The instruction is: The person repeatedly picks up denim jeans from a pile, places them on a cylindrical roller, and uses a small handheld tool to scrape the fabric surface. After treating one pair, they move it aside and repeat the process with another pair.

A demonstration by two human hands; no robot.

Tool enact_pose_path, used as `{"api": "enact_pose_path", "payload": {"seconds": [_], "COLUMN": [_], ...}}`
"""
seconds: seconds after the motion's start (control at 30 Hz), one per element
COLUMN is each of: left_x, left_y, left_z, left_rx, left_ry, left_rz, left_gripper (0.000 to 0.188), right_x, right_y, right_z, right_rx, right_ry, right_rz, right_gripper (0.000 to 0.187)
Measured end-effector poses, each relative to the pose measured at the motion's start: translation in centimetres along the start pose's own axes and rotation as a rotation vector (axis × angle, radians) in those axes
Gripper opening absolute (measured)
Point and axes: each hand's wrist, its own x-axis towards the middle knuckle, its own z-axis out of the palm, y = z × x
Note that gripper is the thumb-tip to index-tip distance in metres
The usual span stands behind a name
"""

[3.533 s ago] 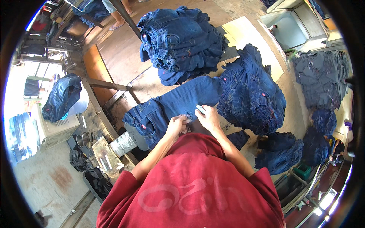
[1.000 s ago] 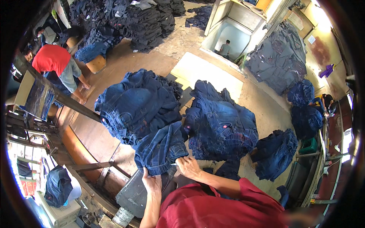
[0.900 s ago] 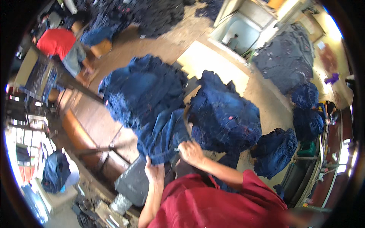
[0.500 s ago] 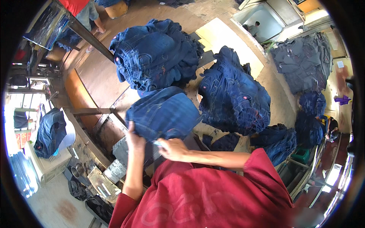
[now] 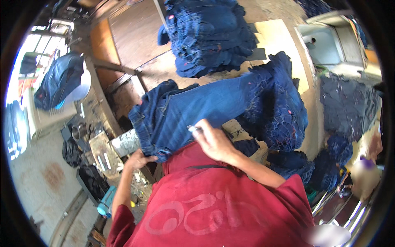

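Observation:
A pair of blue jeans (image 5: 197, 101) stretches across in front of me, its waistband end at the left and a leg running right onto a heap of jeans (image 5: 284, 119). My left hand (image 5: 139, 159) grips the waistband at its lower corner, the thumb along the cloth. Over the middle of the garment, my right hand (image 5: 214, 142) is closed on a small pale, shiny tool (image 5: 192, 129) that pokes out past the fingertips. Its kind is too small to make out. Whether the tool touches the denim cannot be told.
A tall stack of folded jeans (image 5: 212, 45) stands beyond. Grey garments (image 5: 347, 103) lie at the far right. On the left are a wooden rail (image 5: 103, 99), a beige machine casing (image 5: 53, 119) with jeans on top, and a turquoise bottle (image 5: 107, 201). Someone is partly visible at the right edge.
The jeans, bunched up before, now lie spread to the right. My left hand has moved down to the waistband; my right hand has moved up and right. The whole view has shifted.

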Motion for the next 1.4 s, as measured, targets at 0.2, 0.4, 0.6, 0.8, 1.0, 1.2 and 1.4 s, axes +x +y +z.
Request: {"api": "enact_pose_path", "payload": {"seconds": [0.2,0.4,0.6,0.8,1.0,1.2,1.4], "left_x": [-2.6,14.3,25.8,29.5,30.1,30.3,30.3], "left_y": [8.8,20.2,18.3,16.8,16.4,16.3,16.2], "left_z": [-5.3,3.5,2.0,0.3,0.8,0.7,0.9], "left_rx": [0.565,0.696,1.049,1.007,0.997,0.982,0.963], "left_ry": [0.879,0.666,0.181,0.488,0.572,0.543,0.588], "left_rz": [-0.003,0.807,0.543,1.005,1.016,1.014,1.04], "left_gripper": [0.078,0.097,0.089,0.077,0.066,0.061,0.058], "right_x": [0.6,2.8,5.9,9.1,12.5,8.0,6.9], "right_y": [1.8,1.7,2.6,3.2,2.9,2.0,2.4], "right_z": [-1.4,2.0,6.8,8.8,9.6,9.2,9.3], "right_rx": [-0.101,-0.349,-0.485,-0.592,-0.686,-0.677,-0.537], "right_ry": [0.282,0.486,0.5,0.475,0.403,0.395,0.461], "right_rz": [0.025,-0.293,-0.334,-0.273,-0.133,-0.155,-0.118], "right_gripper": [0.015,0.021,0.021,0.016,0.018,0.013,0.019]}}
